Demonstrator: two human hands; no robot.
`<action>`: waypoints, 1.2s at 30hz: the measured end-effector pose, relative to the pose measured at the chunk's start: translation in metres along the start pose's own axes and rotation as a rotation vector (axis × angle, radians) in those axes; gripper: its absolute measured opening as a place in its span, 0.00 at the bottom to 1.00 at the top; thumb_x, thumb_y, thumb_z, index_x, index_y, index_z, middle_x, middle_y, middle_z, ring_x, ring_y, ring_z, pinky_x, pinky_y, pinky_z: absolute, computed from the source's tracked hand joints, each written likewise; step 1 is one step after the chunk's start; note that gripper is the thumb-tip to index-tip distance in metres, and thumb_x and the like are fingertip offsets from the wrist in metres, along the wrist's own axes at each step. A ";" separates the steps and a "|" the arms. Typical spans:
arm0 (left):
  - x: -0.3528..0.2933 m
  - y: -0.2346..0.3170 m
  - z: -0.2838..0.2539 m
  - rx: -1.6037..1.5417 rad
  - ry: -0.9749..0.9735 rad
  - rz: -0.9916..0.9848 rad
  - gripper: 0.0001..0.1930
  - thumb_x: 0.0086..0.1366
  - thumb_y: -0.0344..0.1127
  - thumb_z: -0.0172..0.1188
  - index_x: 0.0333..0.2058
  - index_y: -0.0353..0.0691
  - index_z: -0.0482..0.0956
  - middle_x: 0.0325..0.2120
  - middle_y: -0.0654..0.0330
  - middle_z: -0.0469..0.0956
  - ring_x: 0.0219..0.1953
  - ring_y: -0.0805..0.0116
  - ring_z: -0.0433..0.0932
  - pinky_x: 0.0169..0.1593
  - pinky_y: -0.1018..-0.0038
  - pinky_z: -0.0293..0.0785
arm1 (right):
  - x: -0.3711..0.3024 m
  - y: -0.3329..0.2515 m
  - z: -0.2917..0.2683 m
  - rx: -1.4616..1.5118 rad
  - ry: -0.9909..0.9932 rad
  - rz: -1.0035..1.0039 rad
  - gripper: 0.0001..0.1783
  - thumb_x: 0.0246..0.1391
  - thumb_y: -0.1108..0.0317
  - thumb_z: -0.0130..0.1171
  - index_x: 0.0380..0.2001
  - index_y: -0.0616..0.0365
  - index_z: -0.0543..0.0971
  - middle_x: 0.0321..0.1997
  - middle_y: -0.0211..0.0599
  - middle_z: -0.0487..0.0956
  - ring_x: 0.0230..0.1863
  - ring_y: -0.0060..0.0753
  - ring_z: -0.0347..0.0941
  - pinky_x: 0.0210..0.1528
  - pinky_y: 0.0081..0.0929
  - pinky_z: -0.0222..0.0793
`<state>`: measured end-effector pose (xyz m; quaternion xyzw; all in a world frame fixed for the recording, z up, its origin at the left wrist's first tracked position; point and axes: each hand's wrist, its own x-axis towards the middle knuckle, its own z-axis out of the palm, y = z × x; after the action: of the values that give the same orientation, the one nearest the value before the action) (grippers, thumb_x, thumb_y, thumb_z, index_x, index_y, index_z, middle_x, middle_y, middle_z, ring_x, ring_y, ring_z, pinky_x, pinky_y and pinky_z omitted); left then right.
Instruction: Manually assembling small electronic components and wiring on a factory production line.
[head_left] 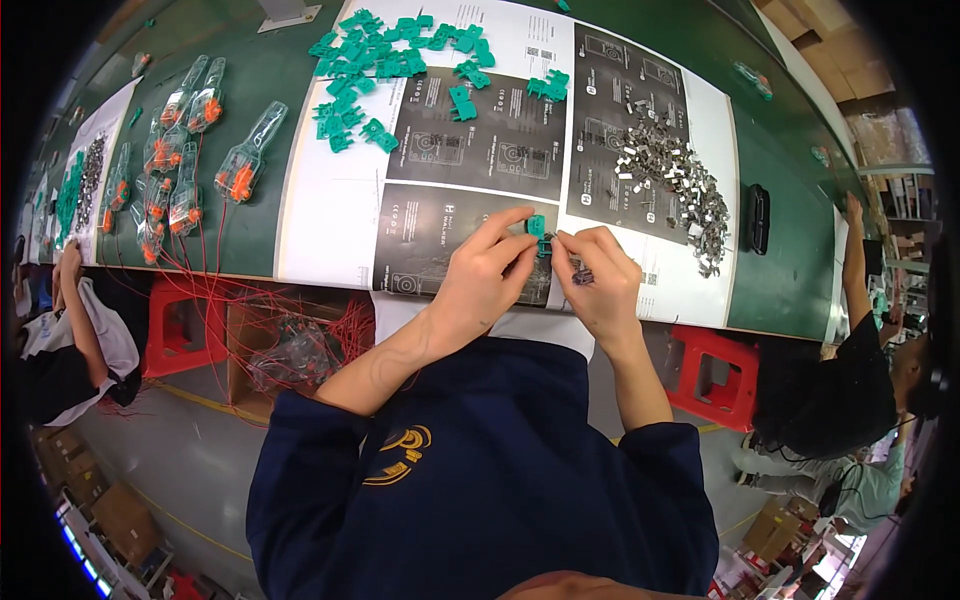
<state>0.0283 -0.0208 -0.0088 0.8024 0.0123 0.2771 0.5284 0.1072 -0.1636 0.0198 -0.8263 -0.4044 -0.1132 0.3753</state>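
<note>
Both my hands meet over the printed black-and-white sheet near the table's front edge. My left hand (490, 267) grips a green plastic part (537, 226) between thumb and fingers. Fingertips of my right hand (602, 280) are pinched at the right side of that same part; a tiny metal piece seems to be there, too small to make out. A few small metal pieces (582, 276) show in the curl of the right hand. Further right lies a pile of small metal pieces (690, 185). Many loose green plastic parts (370, 60) are scattered at the far left of the sheet.
Clear plastic cases with orange parts (245, 165) and red wires lie on the green table, left. A black object (758, 218) sits at right. Below the table stand red stools (712, 378) and a cardboard box with red wires (300, 350). Other people work at both sides.
</note>
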 end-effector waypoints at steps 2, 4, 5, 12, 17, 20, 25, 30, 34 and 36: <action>0.000 0.001 -0.001 0.001 0.002 -0.001 0.08 0.55 0.19 0.61 0.35 0.28 0.78 0.47 0.53 0.74 0.28 0.63 0.78 0.34 0.70 0.76 | 0.000 0.000 0.001 -0.003 -0.002 -0.021 0.07 0.44 0.79 0.67 0.30 0.65 0.81 0.27 0.37 0.77 0.24 0.30 0.76 0.26 0.23 0.71; 0.000 0.002 -0.001 -0.001 -0.003 -0.002 0.08 0.55 0.19 0.61 0.35 0.28 0.78 0.46 0.53 0.74 0.28 0.63 0.78 0.35 0.70 0.75 | -0.001 0.000 0.001 -0.006 -0.002 -0.024 0.07 0.44 0.79 0.67 0.30 0.65 0.81 0.27 0.37 0.77 0.24 0.30 0.76 0.26 0.23 0.71; 0.000 0.002 -0.001 -0.002 -0.002 -0.003 0.08 0.55 0.19 0.61 0.35 0.28 0.78 0.46 0.53 0.74 0.28 0.63 0.78 0.35 0.70 0.75 | -0.001 0.000 0.002 -0.009 -0.002 -0.025 0.07 0.44 0.79 0.67 0.30 0.64 0.81 0.27 0.37 0.77 0.24 0.30 0.75 0.25 0.23 0.71; 0.000 0.000 -0.001 -0.012 0.005 -0.001 0.07 0.55 0.19 0.61 0.35 0.28 0.79 0.46 0.53 0.74 0.28 0.63 0.78 0.35 0.70 0.75 | 0.001 0.000 0.002 -0.030 -0.001 -0.052 0.07 0.44 0.79 0.67 0.30 0.64 0.82 0.27 0.37 0.77 0.23 0.30 0.75 0.25 0.23 0.71; 0.000 0.000 0.000 -0.006 0.001 -0.010 0.07 0.55 0.19 0.61 0.34 0.28 0.79 0.46 0.53 0.74 0.29 0.63 0.78 0.35 0.70 0.76 | 0.000 0.002 -0.001 -0.066 -0.038 -0.107 0.08 0.43 0.79 0.67 0.30 0.62 0.82 0.27 0.36 0.77 0.24 0.32 0.76 0.25 0.24 0.70; 0.000 -0.002 -0.001 -0.011 -0.004 -0.009 0.07 0.55 0.20 0.61 0.35 0.28 0.79 0.47 0.52 0.74 0.30 0.62 0.79 0.35 0.70 0.76 | 0.002 0.004 -0.002 -0.075 -0.071 -0.154 0.09 0.42 0.79 0.68 0.31 0.61 0.81 0.28 0.35 0.77 0.24 0.33 0.76 0.25 0.25 0.70; 0.005 -0.001 -0.007 -0.032 -0.055 -0.051 0.08 0.56 0.21 0.61 0.36 0.29 0.79 0.47 0.52 0.74 0.32 0.61 0.80 0.36 0.70 0.77 | 0.013 0.016 -0.011 -0.044 -0.179 -0.267 0.11 0.40 0.79 0.68 0.31 0.60 0.81 0.29 0.34 0.78 0.24 0.34 0.76 0.26 0.27 0.71; 0.011 0.000 -0.008 -0.016 -0.126 0.048 0.09 0.56 0.21 0.61 0.37 0.30 0.79 0.46 0.53 0.74 0.33 0.62 0.80 0.37 0.70 0.77 | 0.013 0.017 -0.015 -0.010 -0.237 -0.248 0.10 0.41 0.78 0.67 0.31 0.59 0.81 0.30 0.33 0.78 0.25 0.34 0.76 0.28 0.27 0.71; 0.011 -0.006 -0.008 0.007 -0.142 0.107 0.10 0.54 0.20 0.62 0.37 0.32 0.79 0.46 0.54 0.75 0.32 0.65 0.78 0.37 0.72 0.77 | 0.006 0.014 -0.011 -0.053 -0.179 -0.271 0.11 0.43 0.76 0.65 0.33 0.56 0.80 0.31 0.31 0.78 0.22 0.36 0.72 0.25 0.30 0.67; 0.010 -0.007 -0.010 -0.010 -0.156 0.104 0.10 0.53 0.20 0.62 0.36 0.31 0.79 0.45 0.54 0.75 0.32 0.63 0.77 0.38 0.71 0.76 | 0.007 0.014 -0.015 -0.070 -0.209 -0.277 0.10 0.44 0.76 0.65 0.32 0.57 0.80 0.31 0.32 0.78 0.23 0.35 0.73 0.25 0.29 0.68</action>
<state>0.0342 -0.0063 -0.0075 0.8184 -0.0721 0.2410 0.5166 0.1238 -0.1756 0.0265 -0.7825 -0.5471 -0.0912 0.2830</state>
